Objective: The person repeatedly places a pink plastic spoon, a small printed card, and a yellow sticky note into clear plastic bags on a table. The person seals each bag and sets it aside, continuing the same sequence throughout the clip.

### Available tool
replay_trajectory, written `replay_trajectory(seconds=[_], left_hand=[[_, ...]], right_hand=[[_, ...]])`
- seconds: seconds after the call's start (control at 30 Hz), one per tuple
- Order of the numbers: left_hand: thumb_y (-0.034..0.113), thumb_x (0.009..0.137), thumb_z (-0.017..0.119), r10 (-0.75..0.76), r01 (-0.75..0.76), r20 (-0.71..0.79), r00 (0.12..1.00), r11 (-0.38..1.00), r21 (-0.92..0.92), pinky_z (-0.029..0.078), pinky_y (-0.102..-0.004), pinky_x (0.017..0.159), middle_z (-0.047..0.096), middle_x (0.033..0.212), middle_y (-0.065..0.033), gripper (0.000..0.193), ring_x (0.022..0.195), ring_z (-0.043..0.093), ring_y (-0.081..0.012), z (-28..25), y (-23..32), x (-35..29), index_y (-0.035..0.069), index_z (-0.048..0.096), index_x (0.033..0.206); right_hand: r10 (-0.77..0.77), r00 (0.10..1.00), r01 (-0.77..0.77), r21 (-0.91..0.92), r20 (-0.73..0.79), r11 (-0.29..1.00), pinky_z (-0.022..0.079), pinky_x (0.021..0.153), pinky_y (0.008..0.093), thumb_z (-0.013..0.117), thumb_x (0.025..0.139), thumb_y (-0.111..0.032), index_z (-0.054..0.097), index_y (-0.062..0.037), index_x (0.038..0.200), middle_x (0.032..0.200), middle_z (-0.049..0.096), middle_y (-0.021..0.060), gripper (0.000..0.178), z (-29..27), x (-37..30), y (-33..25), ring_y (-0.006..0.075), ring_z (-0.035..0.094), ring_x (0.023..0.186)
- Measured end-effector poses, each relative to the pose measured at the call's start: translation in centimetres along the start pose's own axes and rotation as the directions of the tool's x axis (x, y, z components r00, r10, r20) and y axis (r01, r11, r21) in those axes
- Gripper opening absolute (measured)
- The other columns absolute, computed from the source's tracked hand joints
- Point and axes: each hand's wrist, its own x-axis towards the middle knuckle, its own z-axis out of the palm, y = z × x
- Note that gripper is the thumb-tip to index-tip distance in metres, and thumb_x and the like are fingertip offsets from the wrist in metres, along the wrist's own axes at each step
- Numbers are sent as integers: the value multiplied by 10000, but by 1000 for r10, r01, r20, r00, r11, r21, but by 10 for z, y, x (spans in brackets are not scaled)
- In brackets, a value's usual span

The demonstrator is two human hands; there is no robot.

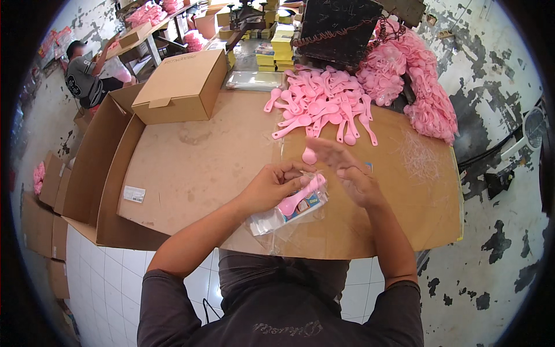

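My left hand (pixel 270 188) pinches the upper edge of a clear plastic bag (pixel 321 184). At the bag lies a pink measuring spoon (pixel 296 201), its bowl toward me, above a blue printed card (pixel 312 202). Whether the spoon is fully inside the bag is hard to tell. Beneath are white-and-clear packets (pixel 267 222). My right hand (pixel 352 176) hovers just right of the bag, slightly blurred, fingers stretched leftward and thumb apart. Another pink spoon's bowl (pixel 309 156) shows beside its fingertips; the handle is hidden. Beyond lies a heap of pink spoons (pixel 324 104).
A closed cardboard box (pixel 179 87) stands at the back left, beside an open carton (pixel 95 168). Bagged pink spoons (pixel 428 87) hang over the far right corner near a black box (pixel 335 32). Thin plastic strips (pixel 421 156) lie at right. A person (pixel 87 75) sits far left.
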Motion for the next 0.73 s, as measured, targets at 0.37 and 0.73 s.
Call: replay_trajectory(seconds=[0.37,0.73], left_hand=[[161,1071,606,124,-117,90,988,991,-71,462,-335,1093,648,1380,-107,429,1244,613,-151,1,8,-5,12,516,1463],[136,982,684,249,-272,108,962,900,342,253,-412,1269,428,1616,-104,688,1504,392,-215,17,37,-18,52,372,1589]], right_hand=[[-232,972,159,-641,-30,750,520,954,399,757,921,-73,744,-48,980,1060,718,89,66,33,3,-67,255,677,1065],[-139,942,-191,-827,-307,529,537,721,324,695,955,-32,733,-56,1004,961,737,74,67,52,2,-103,257,687,801]])
